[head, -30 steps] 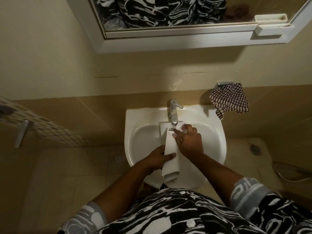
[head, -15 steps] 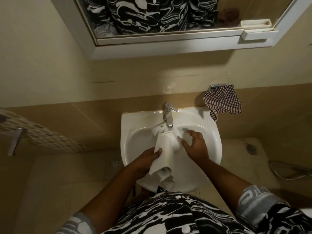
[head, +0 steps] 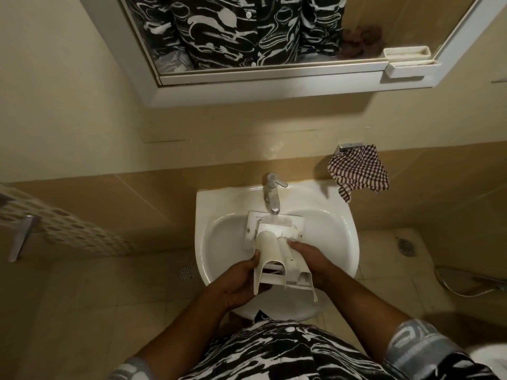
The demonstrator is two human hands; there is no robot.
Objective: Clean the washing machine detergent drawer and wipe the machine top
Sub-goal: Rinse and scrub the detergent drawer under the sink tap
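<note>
Both hands grip the drawer: the left hand curls round its left edge, thumb on top, and the right hand holds its right side. It lies tilted over the sink, its far end under the tap. A checked cloth hangs on the wall to the right, below the mirror.

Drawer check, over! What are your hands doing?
Left hand grips drawer. Right hand holds its other side. Drawer over sink, under faucet. Nothing blocking.
</note>
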